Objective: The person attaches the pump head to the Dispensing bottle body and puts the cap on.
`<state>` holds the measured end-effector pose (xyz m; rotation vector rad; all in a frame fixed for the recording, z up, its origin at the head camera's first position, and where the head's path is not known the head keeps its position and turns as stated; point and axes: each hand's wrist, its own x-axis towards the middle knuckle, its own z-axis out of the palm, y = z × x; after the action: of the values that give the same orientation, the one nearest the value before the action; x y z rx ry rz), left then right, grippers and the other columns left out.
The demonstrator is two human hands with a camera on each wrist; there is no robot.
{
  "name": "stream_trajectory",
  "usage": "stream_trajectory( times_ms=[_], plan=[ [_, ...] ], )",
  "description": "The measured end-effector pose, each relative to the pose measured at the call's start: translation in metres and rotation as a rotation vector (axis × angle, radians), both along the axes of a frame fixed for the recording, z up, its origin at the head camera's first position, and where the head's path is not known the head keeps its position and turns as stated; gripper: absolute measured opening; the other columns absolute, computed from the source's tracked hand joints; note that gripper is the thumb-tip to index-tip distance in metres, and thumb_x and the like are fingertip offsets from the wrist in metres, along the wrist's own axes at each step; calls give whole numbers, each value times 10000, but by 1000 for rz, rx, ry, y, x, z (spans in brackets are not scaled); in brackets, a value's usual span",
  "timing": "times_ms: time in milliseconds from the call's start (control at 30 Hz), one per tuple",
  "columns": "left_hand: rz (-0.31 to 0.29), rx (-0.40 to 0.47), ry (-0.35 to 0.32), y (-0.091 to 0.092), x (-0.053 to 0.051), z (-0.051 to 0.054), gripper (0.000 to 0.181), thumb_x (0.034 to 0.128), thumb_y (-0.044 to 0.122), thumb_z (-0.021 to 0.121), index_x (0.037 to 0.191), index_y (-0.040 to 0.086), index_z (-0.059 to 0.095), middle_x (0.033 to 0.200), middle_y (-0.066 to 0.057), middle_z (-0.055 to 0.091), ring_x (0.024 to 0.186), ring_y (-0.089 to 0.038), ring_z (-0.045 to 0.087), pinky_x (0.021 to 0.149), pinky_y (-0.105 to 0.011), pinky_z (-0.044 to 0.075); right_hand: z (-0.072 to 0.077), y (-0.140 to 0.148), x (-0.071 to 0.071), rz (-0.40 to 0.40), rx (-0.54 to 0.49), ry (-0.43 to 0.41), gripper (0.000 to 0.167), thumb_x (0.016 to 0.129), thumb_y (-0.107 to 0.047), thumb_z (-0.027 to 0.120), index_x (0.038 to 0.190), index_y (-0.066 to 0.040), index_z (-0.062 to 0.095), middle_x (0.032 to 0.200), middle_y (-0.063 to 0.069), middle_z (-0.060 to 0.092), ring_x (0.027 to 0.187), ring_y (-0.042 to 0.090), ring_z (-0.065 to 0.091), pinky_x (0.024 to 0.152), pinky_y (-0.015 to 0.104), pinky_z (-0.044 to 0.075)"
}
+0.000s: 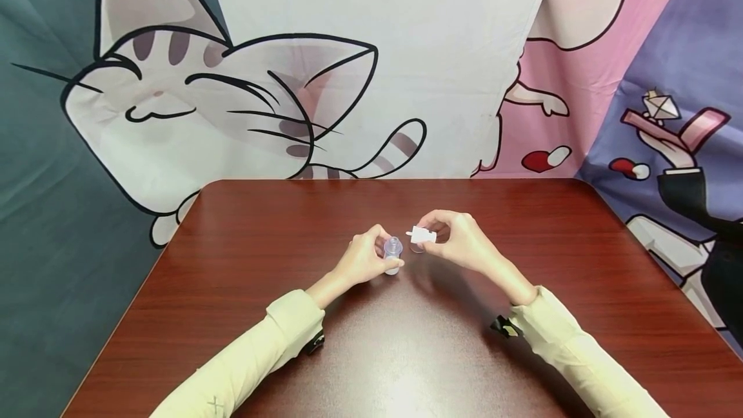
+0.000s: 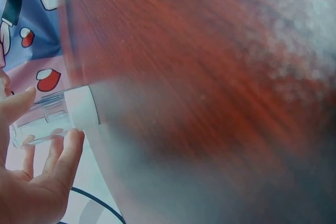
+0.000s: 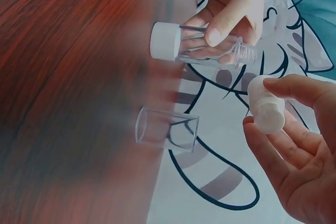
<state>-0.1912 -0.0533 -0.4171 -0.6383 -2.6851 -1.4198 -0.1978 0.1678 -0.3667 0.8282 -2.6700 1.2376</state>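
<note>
My left hand [image 1: 362, 257] grips a small clear bottle [image 1: 393, 249] with a white base [image 3: 165, 41], holding it upright near the middle of the table. The bottle's threaded neck [image 3: 245, 55] is uncovered. Just to the right, my right hand [image 1: 461, 240] pinches a white pump head [image 1: 423, 235] between thumb and fingers, apart from the bottle. Between the two hands, a clear cylindrical cap [image 3: 157, 129] stands on the table, mostly hidden behind the right hand's pump head in the head view. In the left wrist view the bottle's white base [image 2: 83, 107] shows beyond the fingertips.
The dark reddish wooden table [image 1: 261, 224] has a glossy top. Behind it hangs a cloth [image 1: 464, 50] printed with cartoon cats. A dark object [image 1: 725, 276] hangs at the right edge of the head view.
</note>
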Motion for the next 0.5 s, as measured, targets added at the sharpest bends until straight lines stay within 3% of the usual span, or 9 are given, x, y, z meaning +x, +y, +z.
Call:
stream_trajectory(
  times_ms=[133, 267, 500],
  plan=[
    [11, -3, -9, 0, 0, 1, 385, 710, 184, 846, 950, 64, 570, 826, -103, 719, 729, -170, 682, 609, -191, 513, 1, -5, -1, 24, -11, -21, 263, 743, -66, 800, 953, -126, 654, 834, 2, 694, 708, 116, 670, 675, 351, 575],
    [18, -10, -7, 0, 0, 0, 387, 709, 189, 847, 952, 68, 571, 828, -100, 720, 731, -165, 681, 618, -201, 514, 2, -9, -1, 50, -14, -46, 235, 754, -78, 790, 935, -124, 648, 833, 8, 693, 719, 142, 685, 682, 278, 572],
    [18, -14, -7, 0, 0, -1, 393, 707, 187, 850, 955, 68, 570, 815, -103, 717, 712, -159, 675, 607, -199, 509, 1, -13, -1, 63, -4, -6, 236, 740, -66, 797, 904, -129, 639, 809, 5, 690, 693, 114, 671, 653, 333, 571]
  ],
)
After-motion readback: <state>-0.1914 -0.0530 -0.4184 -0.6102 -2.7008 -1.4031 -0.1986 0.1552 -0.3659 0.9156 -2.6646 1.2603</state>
